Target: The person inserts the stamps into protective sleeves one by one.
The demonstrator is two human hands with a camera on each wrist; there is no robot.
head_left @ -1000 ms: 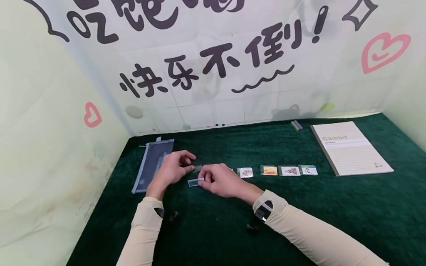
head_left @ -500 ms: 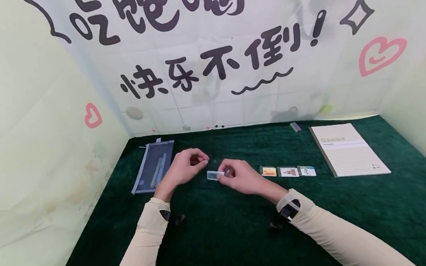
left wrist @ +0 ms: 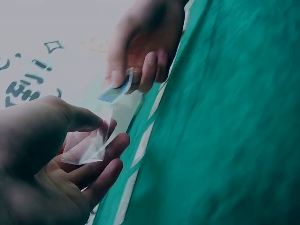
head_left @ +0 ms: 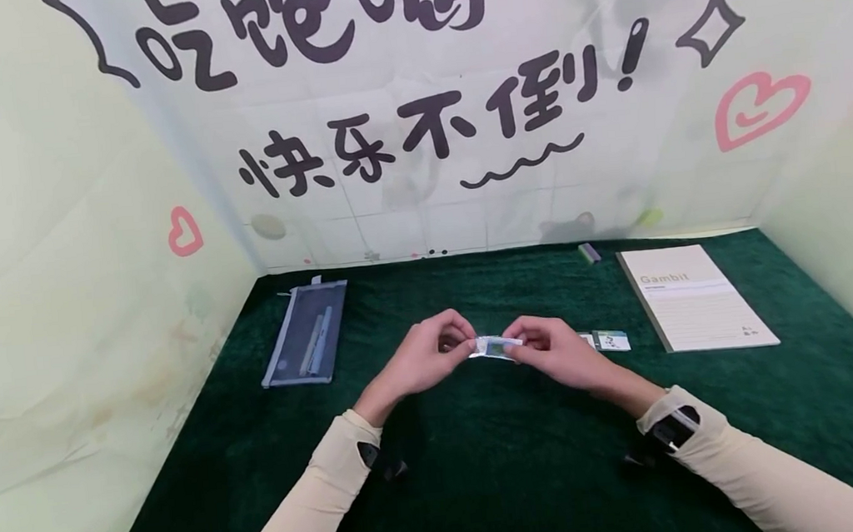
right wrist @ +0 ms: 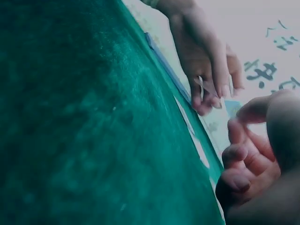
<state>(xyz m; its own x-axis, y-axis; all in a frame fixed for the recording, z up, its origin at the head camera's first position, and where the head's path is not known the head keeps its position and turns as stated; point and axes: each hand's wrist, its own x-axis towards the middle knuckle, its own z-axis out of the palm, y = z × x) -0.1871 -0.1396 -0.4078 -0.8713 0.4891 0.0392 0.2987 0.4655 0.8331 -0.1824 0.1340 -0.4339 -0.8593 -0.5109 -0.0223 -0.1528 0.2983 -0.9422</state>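
Observation:
Both hands meet over the middle of the table at a small clear plastic sleeve (left wrist: 89, 147) with a blue-printed card (left wrist: 116, 92) at its other end. My left hand (head_left: 426, 354) pinches the clear end between thumb and fingers. From the other side, my right hand (head_left: 557, 352) pinches the card end between thumb and forefinger. Whether the card sits inside the sleeve or against it, I cannot tell. Just right of the right hand lies a small picture card (head_left: 613, 341), with part of another beside it. The right hand hides whatever lies behind it.
A mesh zip pouch (head_left: 304, 334) holding pens lies at the left of the dark green cloth (head_left: 443, 482). At the right is a notebook (head_left: 700, 299). A small purple-green block (head_left: 588, 253) lies near the back, by the printed wall hanging (head_left: 423, 216).
Both hands have moved right, the right one carrying the small card. My left hand has come up to the card and now pinches the sleeve's end. The pouch is fully uncovered.

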